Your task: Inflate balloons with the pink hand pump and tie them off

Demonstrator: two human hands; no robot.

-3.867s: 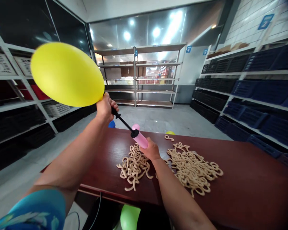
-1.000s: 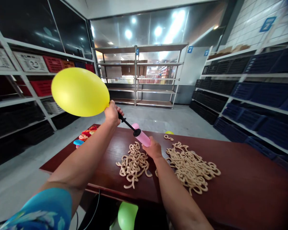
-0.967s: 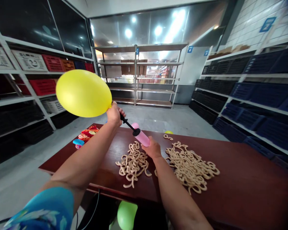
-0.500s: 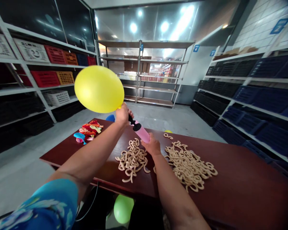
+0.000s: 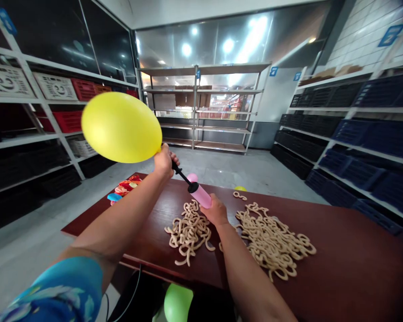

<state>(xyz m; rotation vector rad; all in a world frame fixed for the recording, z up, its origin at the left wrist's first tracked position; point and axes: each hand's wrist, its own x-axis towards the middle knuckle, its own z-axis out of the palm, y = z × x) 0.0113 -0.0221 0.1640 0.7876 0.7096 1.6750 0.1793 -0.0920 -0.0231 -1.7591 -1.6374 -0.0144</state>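
Note:
A large inflated yellow balloon hangs off to the left of my left hand. That hand is closed around the balloon's neck and the black end of a hand balloon pump; its fingers hide how the neck sits there. Between my hands the pump's thin black rod is drawn out of the pink barrel. My right hand is wrapped round the barrel's lower end. Below the pump lies a small heap of curled beige pieces, with a bigger heap to the right.
Uninflated balloons lie at the left end of the dark red table. A green balloon is below the front edge. Pink and yellow balloons show beyond the far edge. Shelves with crates line both sides.
My hands have moved apart, and more of the pump's black rod shows. The yellow balloon has shifted left with my left hand and looks larger. The view has tilted slightly.

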